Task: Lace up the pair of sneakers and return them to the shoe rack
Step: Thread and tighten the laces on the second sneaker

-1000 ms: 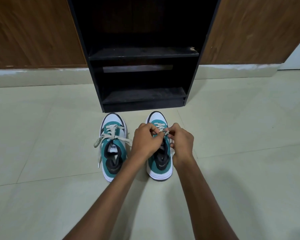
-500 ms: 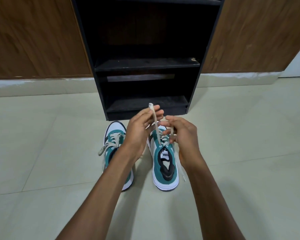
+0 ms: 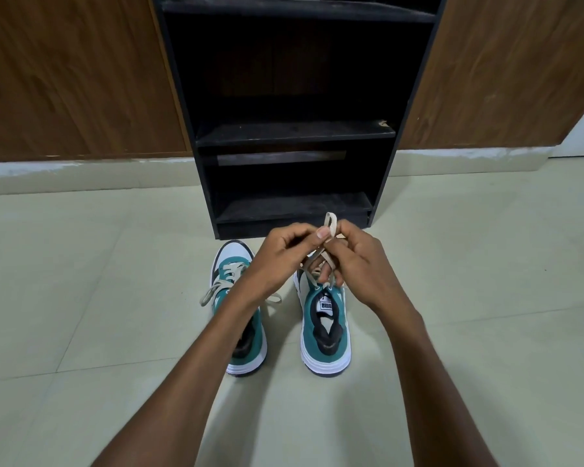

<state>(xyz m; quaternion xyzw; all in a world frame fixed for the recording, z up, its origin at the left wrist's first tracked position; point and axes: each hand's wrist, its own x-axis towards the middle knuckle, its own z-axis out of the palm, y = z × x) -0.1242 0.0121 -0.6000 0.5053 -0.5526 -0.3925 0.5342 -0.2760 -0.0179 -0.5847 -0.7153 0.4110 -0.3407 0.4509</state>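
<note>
On floor tiles before shoe rack (image 3: 294, 210): left sneaker (image 3: 240, 298) lace crossed, ends trailing loose, bow apparently untied. Left hand (image 3: 277, 261) closed, pinching lace (image 3: 327, 224) loop. Right hand (image 3: 361, 264) closed on same lace above right sneaker (image 3: 324, 328). Judgement: right knot in progress; left tie, racking both remain.
</note>
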